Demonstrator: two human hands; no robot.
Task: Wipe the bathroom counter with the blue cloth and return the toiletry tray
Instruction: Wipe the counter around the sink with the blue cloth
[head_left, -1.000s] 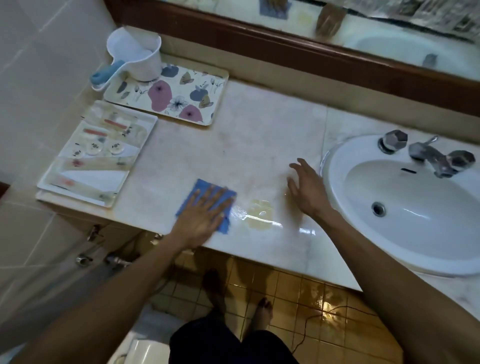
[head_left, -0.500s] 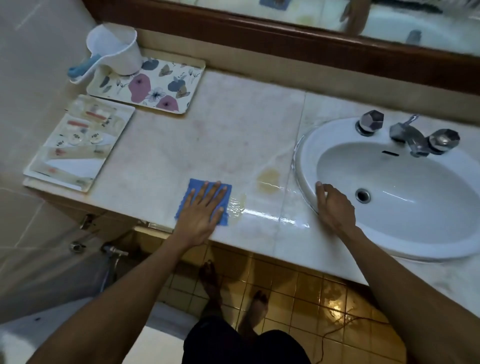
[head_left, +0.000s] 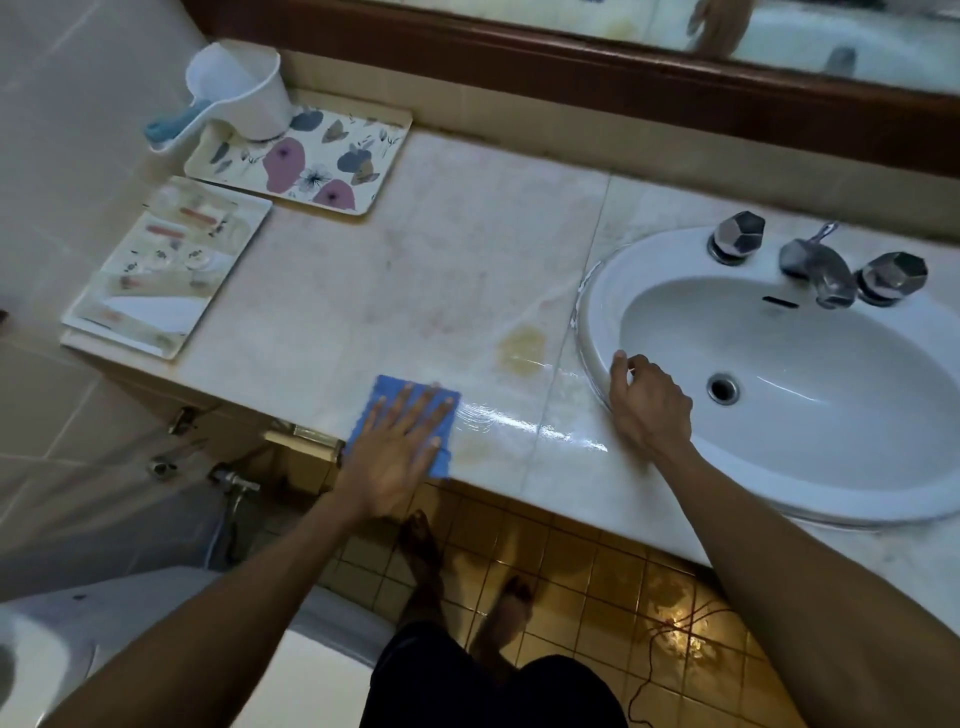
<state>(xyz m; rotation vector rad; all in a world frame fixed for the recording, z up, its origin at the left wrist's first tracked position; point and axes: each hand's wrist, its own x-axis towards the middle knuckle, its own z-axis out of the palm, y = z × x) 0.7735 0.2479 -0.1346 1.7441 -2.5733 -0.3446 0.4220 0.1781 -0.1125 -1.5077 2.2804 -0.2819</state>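
2 bare hands are on the pale marble table (head_left: 415, 270). The left hand (head_left: 400, 447) lies flat with fingers spread apart on the blue cloth (head_left: 387, 395), pressing it down at the table's front edge; the hand covers most of the cloth, so only its far corner, left edge and a strip at the right show. The right hand (head_left: 649, 405) rests on the near-left rim of the white sink (head_left: 779, 499), fingers loosely curled and apart, gripping nothing that can be seen. Between the 2 hands a wet, shiny streak (head_left: 524, 423) catches the light, and a yellowish stain (head_left: 522, 351) sits just behind it. At the far left edge lies the toiletry tray (head_left: 156, 275), white and rectangular; its contents are pale and blurred, so only small round pieces and reddish strips can be made out. Behind it a flowered tray (head_left: 306, 161) carries a white scoop (head_left: 234, 88) with a blue handle at its far-left corner. The tap (head_left: 818, 265) with 2 faceted knobs stands at the back of the sink. The mirror (head_left: 675, 21) is cut off by the top edge, and the sink's right side runs out of view.
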